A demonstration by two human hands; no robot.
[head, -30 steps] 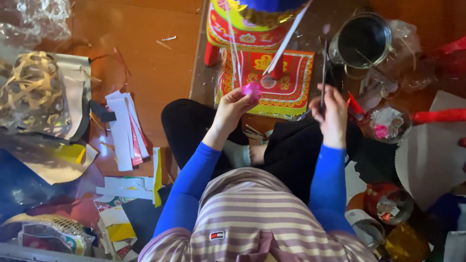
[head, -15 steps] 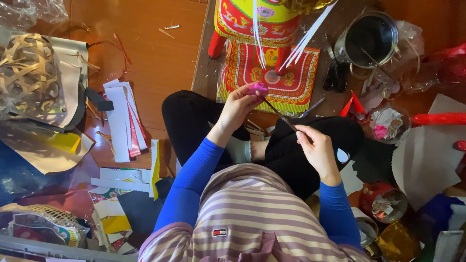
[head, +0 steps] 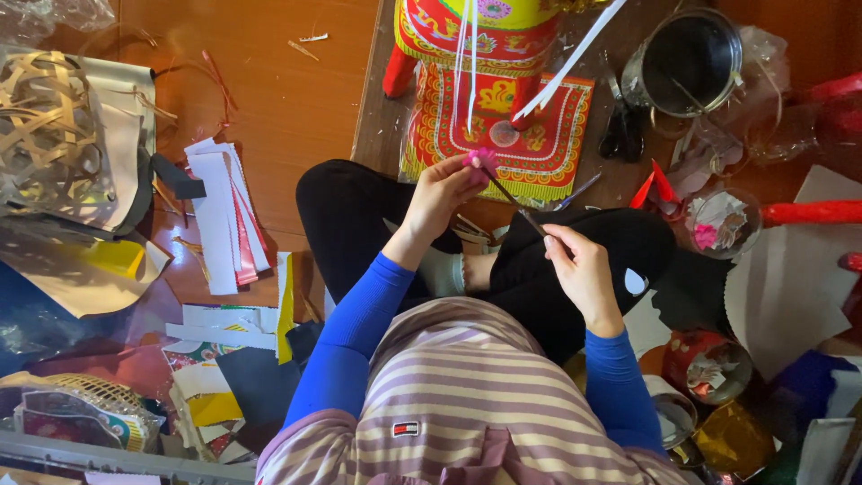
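Observation:
I sit cross-legged on the floor in black trousers and blue sleeves. My left hand (head: 446, 193) is raised over my knee and pinches a small pink paper piece (head: 481, 160). My right hand (head: 579, 269) holds the near end of a thin dark stick (head: 514, 198), whose far tip reaches the pink piece. Just beyond both hands stands a red and yellow patterned paper model (head: 496, 85) with white strips (head: 575, 56) hanging over it.
A metal pot (head: 684, 61) and black scissors (head: 621, 133) lie at the far right. Red paper scraps (head: 655, 187) and a small dish of bits (head: 718, 222) sit right of my knee. Stacked paper strips (head: 224, 216) and a woven bamboo frame (head: 49, 135) are on the left.
My right hand has come down from beside the model to my lap, now holding the stick against the pink piece. My left hand has stayed in place.

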